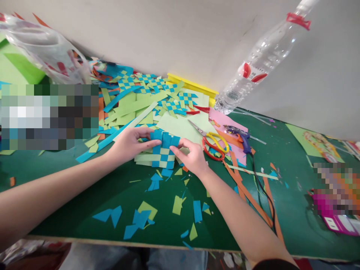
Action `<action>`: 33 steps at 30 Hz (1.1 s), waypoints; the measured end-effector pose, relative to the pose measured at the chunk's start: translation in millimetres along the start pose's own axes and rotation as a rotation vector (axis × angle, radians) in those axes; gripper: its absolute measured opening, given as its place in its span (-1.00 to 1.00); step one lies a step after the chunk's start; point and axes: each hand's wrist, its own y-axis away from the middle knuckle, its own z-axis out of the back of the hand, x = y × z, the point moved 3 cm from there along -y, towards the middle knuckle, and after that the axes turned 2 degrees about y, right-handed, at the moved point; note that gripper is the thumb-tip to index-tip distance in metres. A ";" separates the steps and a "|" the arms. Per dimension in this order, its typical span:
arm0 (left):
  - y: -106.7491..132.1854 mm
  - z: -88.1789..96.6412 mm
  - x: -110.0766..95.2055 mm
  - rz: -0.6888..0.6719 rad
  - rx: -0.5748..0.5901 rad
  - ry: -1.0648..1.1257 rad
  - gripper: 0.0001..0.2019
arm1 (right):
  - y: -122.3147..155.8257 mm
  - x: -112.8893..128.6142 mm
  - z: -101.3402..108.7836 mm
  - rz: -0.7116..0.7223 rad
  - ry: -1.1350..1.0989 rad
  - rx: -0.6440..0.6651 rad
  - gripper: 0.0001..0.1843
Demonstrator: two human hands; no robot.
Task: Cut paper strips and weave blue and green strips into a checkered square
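A small woven mat (164, 152) of blue and light green paper strips lies on the green table (292, 195). My left hand (131, 142) rests on its left side, with the fingers pressed together on the blue strips at its top edge. My right hand (191, 155) pinches the mat's right edge, thumb and fingers closed on the strips. Blue and green paper offcuts (146, 215) are scattered on the table just below both hands.
Red and yellow scissors (210, 142) lie right of my right hand, a blue glue gun (244, 140) with a black cord beyond. A clear plastic bottle (261, 63) leans against the wall. Finished woven mats (146, 84), strips and a plastic bag (47, 52) crowd the back left.
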 end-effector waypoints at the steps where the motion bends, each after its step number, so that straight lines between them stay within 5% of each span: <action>1: -0.4 -0.1 -0.5 -0.001 0.023 -0.002 -0.66 | 0.2 0.4 -0.3 0.007 0.001 0.002 -0.73; 12: 0.5 -4.0 -0.4 -0.119 0.115 0.015 -0.70 | 2.3 2.2 -2.4 0.069 0.045 -0.004 -0.69; 18: 0.7 -5.0 4.0 -0.051 0.133 0.064 -0.68 | 2.0 3.1 -1.5 0.093 0.056 -0.004 -0.74; 25: 0.5 -2.2 6.5 -0.037 0.014 0.010 -0.68 | 1.8 2.5 -2.9 0.114 0.057 0.011 -0.75; 33: 2.0 -2.0 3.7 -0.037 0.004 0.023 -0.69 | 1.9 2.1 -0.9 0.030 -0.008 0.021 -0.75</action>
